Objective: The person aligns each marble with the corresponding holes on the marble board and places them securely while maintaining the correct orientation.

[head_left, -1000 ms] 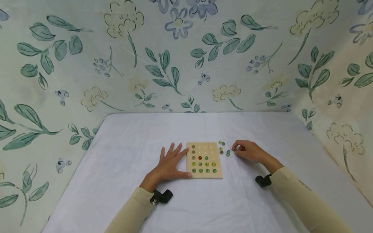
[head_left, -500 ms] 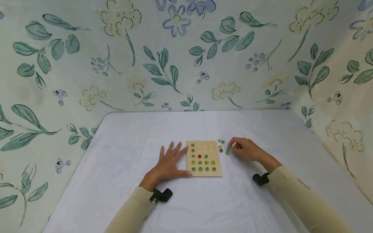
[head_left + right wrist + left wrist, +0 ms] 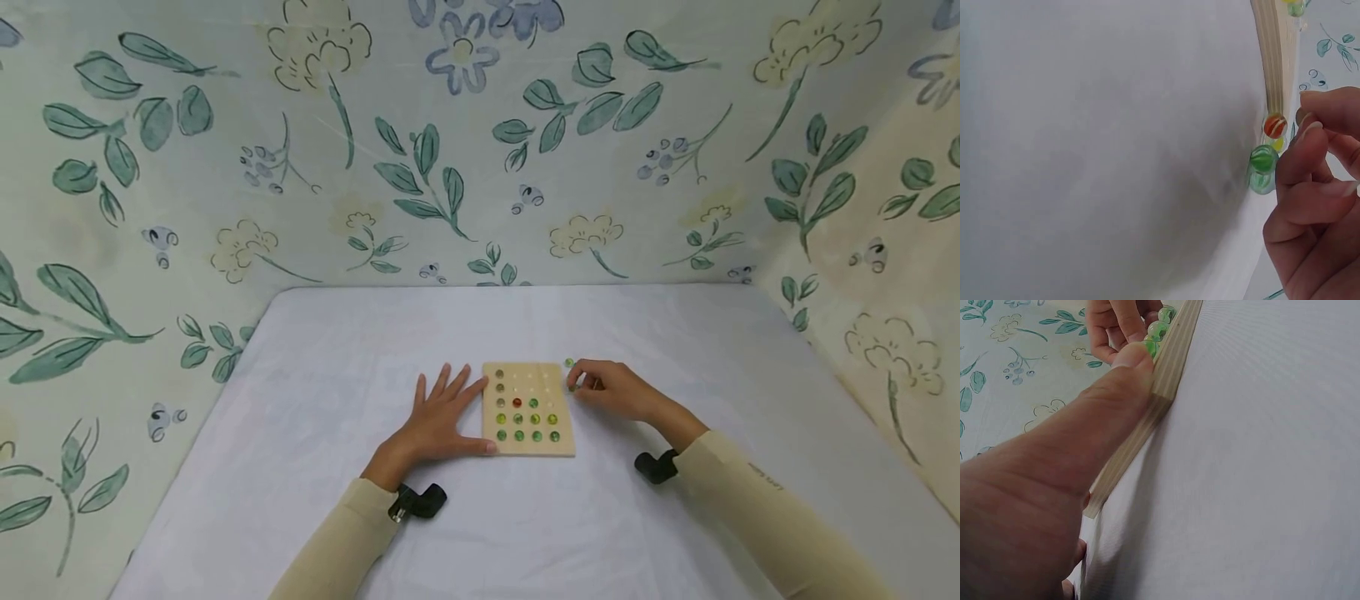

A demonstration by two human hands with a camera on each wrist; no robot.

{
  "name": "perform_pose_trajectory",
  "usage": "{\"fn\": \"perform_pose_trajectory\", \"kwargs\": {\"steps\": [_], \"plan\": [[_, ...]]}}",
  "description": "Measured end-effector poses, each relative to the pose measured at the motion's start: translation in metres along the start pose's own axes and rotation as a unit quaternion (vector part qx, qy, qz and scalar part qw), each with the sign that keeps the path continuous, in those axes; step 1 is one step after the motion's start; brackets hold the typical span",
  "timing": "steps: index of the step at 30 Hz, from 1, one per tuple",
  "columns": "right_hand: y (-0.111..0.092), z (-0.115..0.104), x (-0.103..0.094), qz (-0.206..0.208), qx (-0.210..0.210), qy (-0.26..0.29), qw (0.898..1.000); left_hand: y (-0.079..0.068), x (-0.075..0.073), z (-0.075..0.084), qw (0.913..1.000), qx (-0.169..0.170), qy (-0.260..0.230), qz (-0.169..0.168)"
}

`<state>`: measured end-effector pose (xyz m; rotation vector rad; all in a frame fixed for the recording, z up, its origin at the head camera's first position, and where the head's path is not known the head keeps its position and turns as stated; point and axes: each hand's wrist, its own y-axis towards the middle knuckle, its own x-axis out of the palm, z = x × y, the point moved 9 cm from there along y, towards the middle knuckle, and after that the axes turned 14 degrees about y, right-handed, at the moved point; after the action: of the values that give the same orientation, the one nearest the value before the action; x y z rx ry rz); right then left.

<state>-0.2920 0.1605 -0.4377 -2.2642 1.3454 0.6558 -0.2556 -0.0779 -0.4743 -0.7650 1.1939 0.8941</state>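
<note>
My left hand [image 3: 435, 425] lies with fingers spread at the left side of a square wooden board [image 3: 525, 450]. Its thumb [image 3: 1125, 375] rests on the near left corner. Glass marbles sit in the board's hollows, among them a red marble [image 3: 517, 402] and a green marble [image 3: 555, 436]. Just past the board's right edge, my right hand [image 3: 618, 392] pinches a dark greyish marble [image 3: 1300, 117] between thumb and forefinger, mostly hidden by the fingertips. Close under that hand are an orange marble [image 3: 1275, 125], a yellow marble [image 3: 1278, 144] and a green marble [image 3: 1264, 159].
A yellow-green marble [image 3: 569, 362] lies by the board's far right corner. White cloth [image 3: 360, 333] covers the table, and a flowered curtain [image 3: 450, 208] hangs behind and along the sides. A black wrist camera [image 3: 656, 467] is worn on the right wrist.
The right hand has moved left over the loose marbles toward the board and now covers most of them from the head view. The left hand has stayed on the board.
</note>
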Motion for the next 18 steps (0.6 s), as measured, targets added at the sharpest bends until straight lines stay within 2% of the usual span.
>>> {"fn": "perform_pose_trajectory", "kwargs": {"steps": [3,11,18], "plan": [[0.000,-0.003,0.007,-0.011,0.000,0.005,1.000,-0.001,-0.002,0.001,1.0000,0.003,-0.004,0.003],[0.002,-0.018,0.020,-0.030,-0.032,0.019,0.999,0.000,-0.003,-0.001,1.0000,0.001,0.007,0.002],[0.003,-0.021,0.030,-0.039,-0.045,0.026,0.998,-0.001,-0.001,0.000,1.0000,0.005,0.006,-0.002]]}}
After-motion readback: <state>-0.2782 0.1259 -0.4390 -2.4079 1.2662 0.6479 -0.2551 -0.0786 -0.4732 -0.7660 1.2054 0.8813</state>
